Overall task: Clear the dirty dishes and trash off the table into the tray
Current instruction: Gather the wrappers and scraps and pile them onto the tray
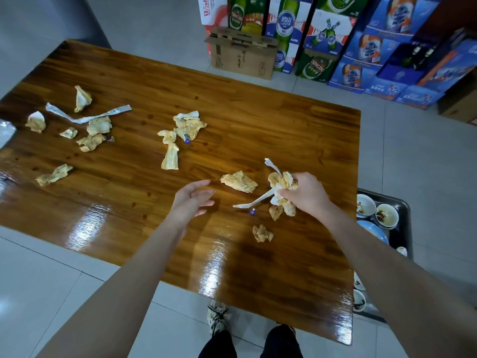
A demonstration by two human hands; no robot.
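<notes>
Right hand [307, 195], over the wooden table's [154, 81] right part: my fingers are clamped round a wad of stained napkins [284, 180] and a white paper strip [254, 201]. Left hand [193, 200], over the table's middle: fingers spread and loose, holding nothing, with 1 flat stained napkin [238, 181] lying on the table between my hands. Tray [405, 228]: just off the table's right edge, carrying dirty bowls [386, 215]; more crumpled napkins [188, 125] lie scattered across the table's middle and left.

Bare forearms [144, 267], bare left hand [193, 200] and right hand [308, 193]. At the near edge, dark trousers [281, 343] on both legs; on the left foot a pale sneaker [218, 316] with dark laces.
</notes>
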